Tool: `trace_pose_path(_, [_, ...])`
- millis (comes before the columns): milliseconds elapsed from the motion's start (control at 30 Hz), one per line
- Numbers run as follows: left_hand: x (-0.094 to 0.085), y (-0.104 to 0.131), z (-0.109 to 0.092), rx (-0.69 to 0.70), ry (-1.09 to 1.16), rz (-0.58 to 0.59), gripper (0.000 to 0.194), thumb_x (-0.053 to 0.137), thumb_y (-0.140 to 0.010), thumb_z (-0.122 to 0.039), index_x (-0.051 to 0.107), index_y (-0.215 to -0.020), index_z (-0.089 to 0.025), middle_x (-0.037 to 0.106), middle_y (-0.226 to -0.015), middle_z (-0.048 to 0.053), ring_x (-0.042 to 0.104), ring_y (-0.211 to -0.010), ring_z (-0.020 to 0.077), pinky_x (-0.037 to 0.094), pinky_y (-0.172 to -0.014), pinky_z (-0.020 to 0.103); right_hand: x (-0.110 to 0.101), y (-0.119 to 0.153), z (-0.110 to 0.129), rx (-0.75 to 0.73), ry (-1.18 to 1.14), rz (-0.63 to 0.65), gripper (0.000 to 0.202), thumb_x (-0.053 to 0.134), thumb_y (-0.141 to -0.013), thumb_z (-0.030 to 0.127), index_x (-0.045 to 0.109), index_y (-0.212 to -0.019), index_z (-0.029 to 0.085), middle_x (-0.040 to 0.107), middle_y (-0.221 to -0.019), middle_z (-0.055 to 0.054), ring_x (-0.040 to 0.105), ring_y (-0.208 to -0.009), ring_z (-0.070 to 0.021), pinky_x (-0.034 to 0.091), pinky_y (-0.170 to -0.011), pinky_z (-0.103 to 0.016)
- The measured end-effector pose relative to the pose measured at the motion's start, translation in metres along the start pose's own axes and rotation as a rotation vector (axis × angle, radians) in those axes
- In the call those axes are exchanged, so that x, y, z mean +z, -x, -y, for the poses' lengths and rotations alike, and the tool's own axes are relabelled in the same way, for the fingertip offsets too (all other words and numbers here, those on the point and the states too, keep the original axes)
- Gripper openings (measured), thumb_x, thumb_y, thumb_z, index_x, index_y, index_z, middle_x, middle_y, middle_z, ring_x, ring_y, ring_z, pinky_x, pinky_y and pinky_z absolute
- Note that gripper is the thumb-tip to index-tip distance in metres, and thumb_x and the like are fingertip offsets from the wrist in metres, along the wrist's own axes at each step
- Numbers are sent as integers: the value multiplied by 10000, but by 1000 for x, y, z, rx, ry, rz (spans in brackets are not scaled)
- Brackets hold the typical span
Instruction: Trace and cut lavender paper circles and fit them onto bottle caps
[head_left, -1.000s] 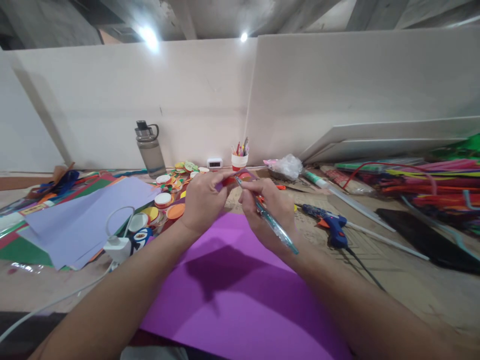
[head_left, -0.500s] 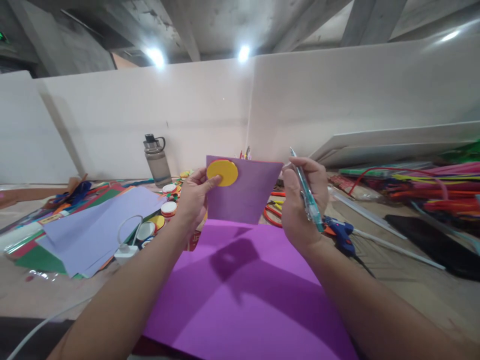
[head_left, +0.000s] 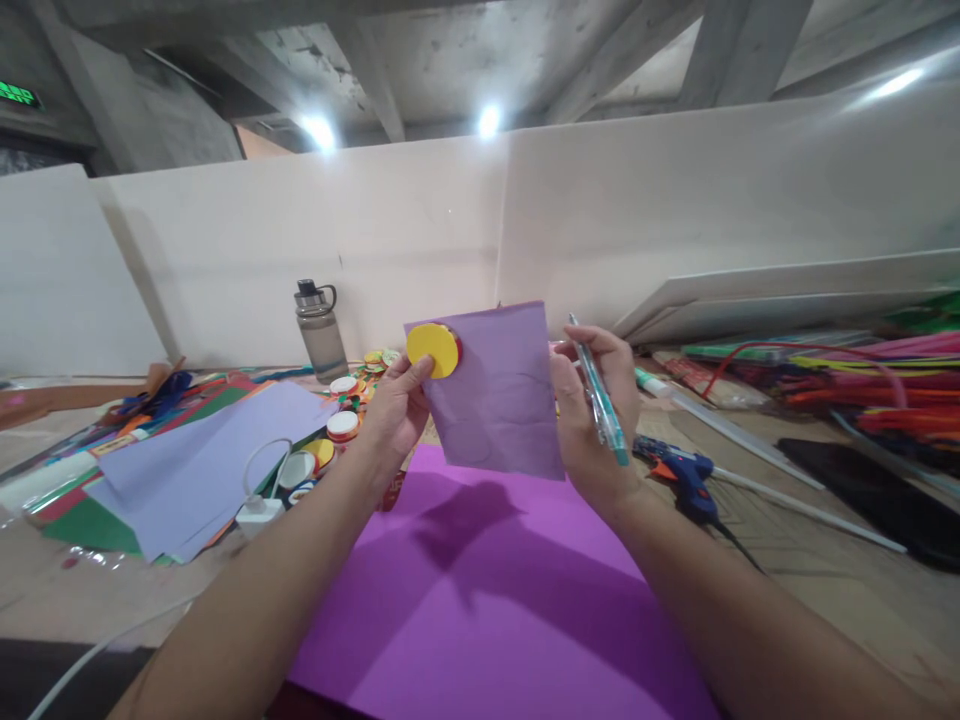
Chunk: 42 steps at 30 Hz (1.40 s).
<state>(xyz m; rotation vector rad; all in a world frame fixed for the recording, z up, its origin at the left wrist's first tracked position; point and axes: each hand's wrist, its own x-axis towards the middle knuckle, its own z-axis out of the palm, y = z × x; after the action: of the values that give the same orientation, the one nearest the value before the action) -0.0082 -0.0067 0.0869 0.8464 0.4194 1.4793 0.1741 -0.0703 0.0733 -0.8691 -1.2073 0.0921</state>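
Observation:
My left hand [head_left: 401,410] pinches a yellow disc [head_left: 435,350] with a red edge against the upper left corner of a pale purple sheet [head_left: 499,400]. The sheet is held up facing me, and faint curved lines show on its lower half. At its right edge, my right hand [head_left: 600,410] is curled around a clear pen with a teal end [head_left: 602,400], tip pointing up. Whether those fingers also grip the sheet I cannot tell. Below both hands lies a large bright purple sheet [head_left: 480,620] carrying their shadow.
Several round discs [head_left: 343,425], a white plug [head_left: 260,513], coloured paper sheets [head_left: 202,450] and a water bottle [head_left: 319,330] are on the left. A blue glue gun [head_left: 686,475], a black flat object [head_left: 870,500] and pipe cleaners [head_left: 877,400] lie on the right.
The pale purple sheet has turned and tilted, so more of its face and the faint lines show. My right hand with the pen has shifted slightly left. The view has tipped up slightly.

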Motion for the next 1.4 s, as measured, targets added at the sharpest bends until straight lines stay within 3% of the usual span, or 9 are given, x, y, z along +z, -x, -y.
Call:
trace_pose_path(100, [0, 0, 2, -25, 37, -55, 334, 758, -738, -85, 708, -1051, -188, 773, -840, 11, 726, -777, 136, 566, -795, 227, 1, -3, -2, 93, -33, 32, 348, 628, -901, 425, 576, -1190, 238, 628, -1051, -40, 616, -923, -183, 510, -849, -377])
trace_pose_path(233, [-2, -1, 6, -66, 33, -98, 252, 734, -740, -58, 709, -968, -162, 771, -851, 15, 715, -761, 120, 566, -766, 209, 2, -6, -5, 181, -65, 170, 291, 653, -876, 424, 636, -1061, 200, 687, -1005, -51, 628, -897, -192, 495, -813, -353])
trace_pose_path(400, [-9, -6, 13, -100, -78, -145, 163, 761, -737, -130, 695, -885, -147, 760, -825, 41, 695, -713, 142, 558, -706, 249, 7, -7, -23, 394, -212, 216, 226, 685, -815, 405, 666, -926, 209, 706, -926, -37, 639, -813, -189, 507, -713, -320])
trace_pose_path(567, [-17, -12, 10, -18, -134, -272, 158, 765, -763, -215, 664, -876, -175, 746, -832, 15, 682, -696, 118, 500, -632, 228, 10, -7, -47, 582, -325, 194, 292, 746, -745, 429, 645, -938, 235, 715, -882, -17, 654, -747, -179, 538, -681, -320])
trace_pose_path(733, [-21, -18, 0, 113, -42, -378, 177, 776, -751, -177, 611, -814, -190, 701, -771, -36, 612, -639, 49, 418, -566, 165, 9, -8, -56, 649, -310, 234, 352, 762, -709, 465, 636, -953, 245, 721, -861, -14, 673, -720, -196, 548, -635, -334])
trace_pose_path(833, [-18, -18, -4, 135, -57, -305, 223, 806, -713, -187, 611, -821, -186, 677, -746, -35, 575, -598, 44, 395, -528, 161, 9, -9, -54, 705, -349, 237, 360, 790, -669, 445, 629, -917, 240, 710, -803, -3, 660, -675, -183, 537, -606, -319])
trace_pose_path(1000, [-10, -11, -6, 143, -215, -67, 319, 831, -668, -213, 680, -948, -180, 713, -844, 9, 597, -642, 71, 411, -532, 173, 9, -8, -46, 723, -444, 335, 368, 810, -658, 432, 627, -905, 229, 697, -776, 7, 644, -633, -157, 537, -618, -315])
trace_pose_path(1233, [7, 11, -10, 392, -804, 149, 246, 803, -730, -248, 767, -970, -212, 739, -976, 55, 659, -909, 182, 495, -859, 297, 6, -8, -39, 593, -406, 516, 331, 779, -741, 475, 683, -963, 248, 732, -907, -22, 668, -741, -171, 551, -676, -313])
trace_pose_path(1400, [12, 13, -19, 545, -921, 145, 196, 803, -684, -154, 778, -856, -245, 718, -1138, 64, 552, -1254, 263, 346, -1130, 397, 4, -9, -35, 498, -314, 578, 318, 738, -774, 502, 706, -976, 258, 741, -988, -36, 681, -836, -200, 557, -719, -329])
